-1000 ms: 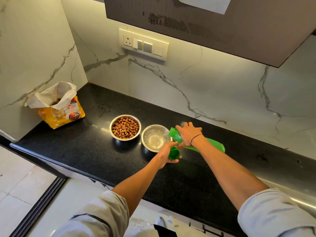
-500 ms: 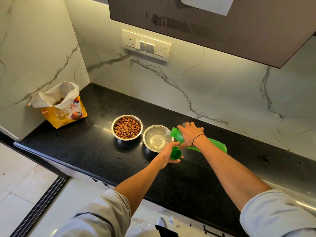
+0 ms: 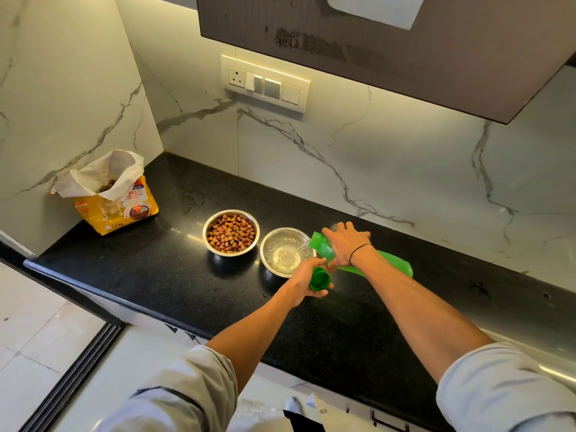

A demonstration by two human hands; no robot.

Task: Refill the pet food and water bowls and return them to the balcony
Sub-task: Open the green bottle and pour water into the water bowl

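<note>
Two steel bowls stand side by side on the black counter [image 3: 149, 266]. The left bowl [image 3: 231, 231] is full of brown kibble. The right bowl [image 3: 285, 252] holds clear water. My right hand [image 3: 346, 244] grips a green bottle [image 3: 394, 265] tilted almost flat, its open mouth over the right bowl's rim, with water running out. My left hand [image 3: 304, 280] holds the green bottle cap [image 3: 319, 281] just in front of that bowl.
An open yellow pet food bag [image 3: 115, 198] stands at the counter's far left against the marble wall. A switch panel [image 3: 265, 83] sits on the back wall under a dark overhead cabinet [image 3: 405, 48]. The counter's front edge drops to a tiled floor [image 3: 37, 335] at left.
Both hands and the bottle keep the same pose over the water bowl. Only the view has shifted slightly.
</note>
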